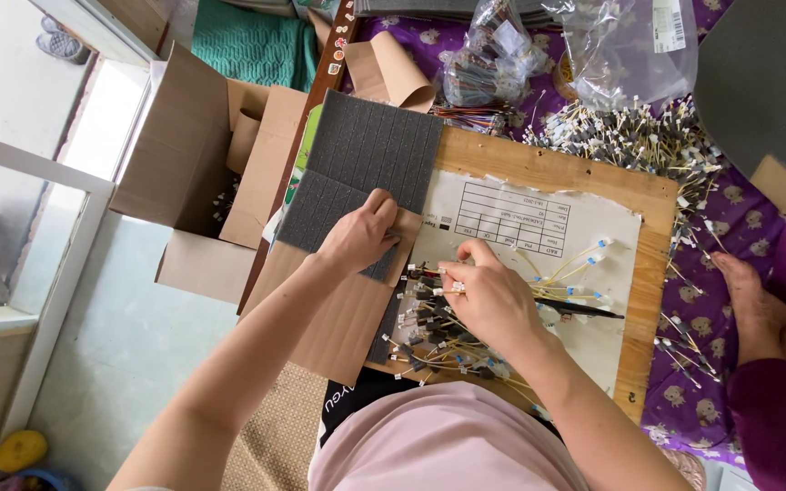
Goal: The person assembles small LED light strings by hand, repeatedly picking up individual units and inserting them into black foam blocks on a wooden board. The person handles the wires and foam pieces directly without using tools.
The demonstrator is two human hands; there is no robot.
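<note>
On the wooden board (pixel 634 273), your left hand (pixel 357 238) presses flat on the grey foam sheet (pixel 370 150), open, gripping nothing. Your right hand (pixel 488 295) pinches one small wire lead (pixel 431 291) from the pile (pixel 438 341). Seemingly mid-assembly; seating it needs fine aim. Room is tight: cardboard box (pixel 193 173) leftward, loose leads rightward.

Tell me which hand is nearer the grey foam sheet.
Left. The left hand rests on the grey foam sheet's lower edge; the right hand is off to its right, over the small cable pieces.
</note>
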